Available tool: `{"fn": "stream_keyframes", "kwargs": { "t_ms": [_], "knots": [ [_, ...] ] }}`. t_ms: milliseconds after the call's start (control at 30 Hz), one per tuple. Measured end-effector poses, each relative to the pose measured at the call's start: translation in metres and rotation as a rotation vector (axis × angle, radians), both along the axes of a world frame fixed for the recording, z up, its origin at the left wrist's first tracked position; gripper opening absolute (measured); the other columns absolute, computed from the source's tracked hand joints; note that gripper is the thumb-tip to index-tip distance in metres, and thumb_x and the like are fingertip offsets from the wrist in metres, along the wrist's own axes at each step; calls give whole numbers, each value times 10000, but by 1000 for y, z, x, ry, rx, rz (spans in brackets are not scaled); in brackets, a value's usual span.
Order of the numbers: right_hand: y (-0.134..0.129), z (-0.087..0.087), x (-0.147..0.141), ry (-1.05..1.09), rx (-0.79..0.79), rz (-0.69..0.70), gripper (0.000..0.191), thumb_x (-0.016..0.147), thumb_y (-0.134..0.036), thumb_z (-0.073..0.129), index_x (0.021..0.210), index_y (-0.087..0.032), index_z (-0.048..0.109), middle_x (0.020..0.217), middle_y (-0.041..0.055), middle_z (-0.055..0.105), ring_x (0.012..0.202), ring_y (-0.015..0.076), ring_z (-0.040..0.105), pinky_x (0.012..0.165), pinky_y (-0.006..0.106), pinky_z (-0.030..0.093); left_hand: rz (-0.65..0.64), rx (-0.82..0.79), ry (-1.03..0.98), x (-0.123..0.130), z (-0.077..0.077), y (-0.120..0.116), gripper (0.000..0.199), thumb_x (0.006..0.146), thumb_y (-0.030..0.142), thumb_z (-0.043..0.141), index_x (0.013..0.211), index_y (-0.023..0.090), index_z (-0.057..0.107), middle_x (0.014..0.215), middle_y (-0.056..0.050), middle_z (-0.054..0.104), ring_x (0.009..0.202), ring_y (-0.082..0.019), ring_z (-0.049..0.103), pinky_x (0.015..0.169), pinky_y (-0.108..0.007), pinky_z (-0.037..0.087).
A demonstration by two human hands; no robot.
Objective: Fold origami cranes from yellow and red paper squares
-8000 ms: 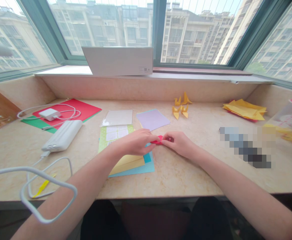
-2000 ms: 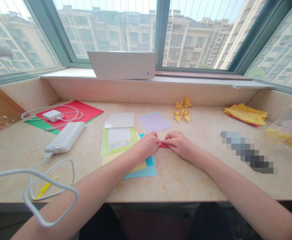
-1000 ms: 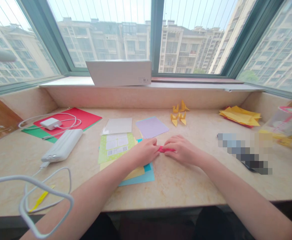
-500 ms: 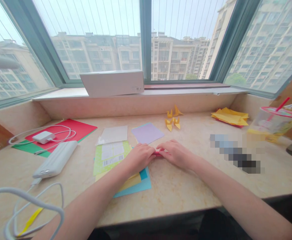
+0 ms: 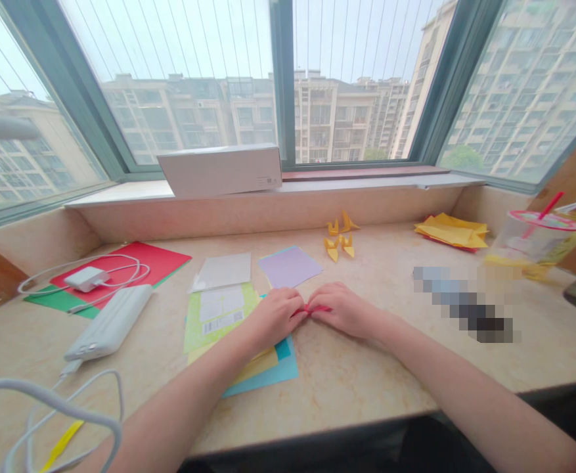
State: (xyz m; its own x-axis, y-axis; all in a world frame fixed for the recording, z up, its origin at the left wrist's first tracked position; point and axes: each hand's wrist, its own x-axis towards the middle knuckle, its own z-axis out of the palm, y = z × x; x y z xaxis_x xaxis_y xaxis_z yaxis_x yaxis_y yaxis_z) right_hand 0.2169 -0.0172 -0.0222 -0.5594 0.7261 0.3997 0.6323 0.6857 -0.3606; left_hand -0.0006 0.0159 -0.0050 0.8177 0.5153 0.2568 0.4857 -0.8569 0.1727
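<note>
Between my two hands is a small piece of folded red paper (image 5: 308,309), mostly covered by fingers. My left hand (image 5: 278,316) pinches its left side, with the wrist over a stack of coloured sheets. From the right, my right hand (image 5: 341,310) grips the other side, fingertips close to those of the left. Just beyond the hands lies a square of lilac paper (image 5: 291,265). Several folded yellow paper figures (image 5: 339,243) stand farther back, right of the lilac square.
A green paper packet (image 5: 213,318) and light blue sheets (image 5: 268,380) lie under my left forearm. At left are a white power bank (image 5: 110,322), a charger (image 5: 87,279) and cables on red paper (image 5: 142,259). Yellow sheets (image 5: 452,231) and a plastic cup (image 5: 534,240) stand right.
The red paper has turned in my fingers and more of it shows by the right hand. Both hands stay close together; the view has shifted slightly.
</note>
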Motion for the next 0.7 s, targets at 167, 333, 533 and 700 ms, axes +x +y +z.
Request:
{"fn": "stream_keyframes", "kwargs": {
  "t_ms": [167, 333, 533, 700],
  "knots": [
    [2, -3, -1, 57, -24, -4, 115, 934, -181, 618, 911, -216, 725, 942, 34, 739, 914, 194, 668, 889, 351, 472, 4, -68, -53, 0, 1, -2, 237, 987, 250, 532, 800, 163, 647, 864, -43, 640, 834, -177, 616, 774, -280, 466],
    [4, -6, -3, 133, -72, -85, 94, 909, -138, 632, 892, -210, 691, 884, 15, 728, 841, 181, 659, 822, 327, 471, 35, -193, -147, 0, -1, -2, 122, 959, 177, 548, 854, 177, 612, 876, -18, 626, 818, -160, 603, 763, -271, 473],
    [2, 2, 1, 12, 16, -141, 160, 877, -229, 718, 1036, -224, 704, 966, 42, 729, 937, 228, 648, 869, 380, 439, 36, -199, -241, 0, -3, -2, 93, 949, 149, 527, 895, 192, 591, 914, -23, 627, 860, -165, 604, 801, -294, 493],
    [-2, 10, 2, -35, 74, -83, 109, 938, -206, 644, 964, -223, 748, 911, 43, 732, 888, 204, 651, 829, 354, 455, 25, -156, -220, 0, 1, -4, 130, 966, 181, 510, 899, 190, 621, 924, -33, 612, 868, -170, 615, 785, -291, 503]
  ]
}}
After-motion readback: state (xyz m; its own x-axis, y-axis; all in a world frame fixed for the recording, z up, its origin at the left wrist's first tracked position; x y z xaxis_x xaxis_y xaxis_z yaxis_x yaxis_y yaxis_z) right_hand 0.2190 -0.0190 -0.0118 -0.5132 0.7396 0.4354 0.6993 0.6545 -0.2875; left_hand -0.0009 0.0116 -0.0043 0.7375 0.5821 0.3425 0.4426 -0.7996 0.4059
